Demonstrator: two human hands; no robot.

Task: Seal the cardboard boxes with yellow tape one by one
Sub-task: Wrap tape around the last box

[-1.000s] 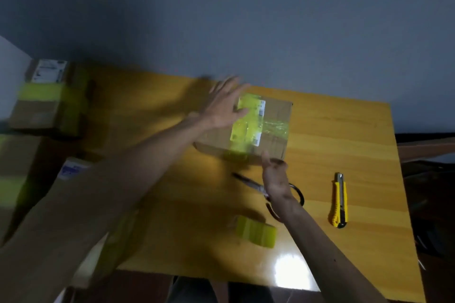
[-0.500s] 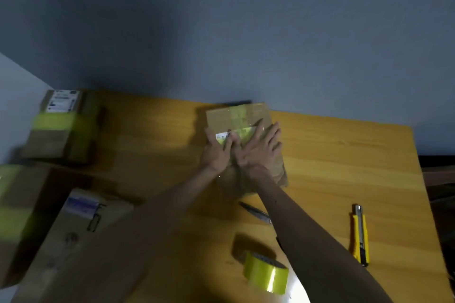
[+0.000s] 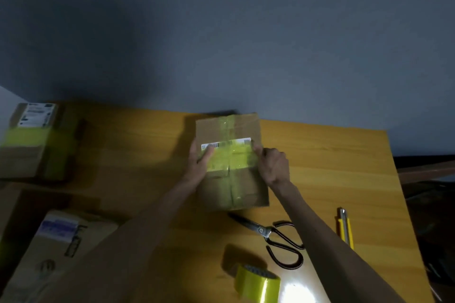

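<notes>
Wood table [image 3: 320, 167] against a grey wall [image 3: 246, 44], dim light. Box [image 3: 231, 192] sits flat between the two hands, long side running away from the person. Left hand [image 3: 197, 163] clamps the box's left edge, thumb laid over the top onto the white label [image 3: 222, 144], other fingers down the side and mostly hidden. Right hand [image 3: 272, 165] is on the opposite edge, fingers curled in, thumb tip pressed on the top at the label's right end. Yellow tape [image 3: 231, 158] lies across the box top as a wide band, right between the two thumbs, crossing a second strip that runs lengthwise down the middle seam. Tape ends at each hand look pressed down over the edges; blur, cannot tell for sure. Scissors [image 3: 278, 236] lie closed on the table nearer the person than the right hand, just inside the right forearm, apart from the box. Roll [image 3: 257, 283] of yellow tape stands between the forearms, near the bottom edge of view. Knife [image 3: 346, 229], yellow, lies outside the right forearm. Two more boxes beyond the left arm: far one [image 3: 32, 140] with a yellow band, near one [image 3: 54, 248] with a blue-marked label.
</notes>
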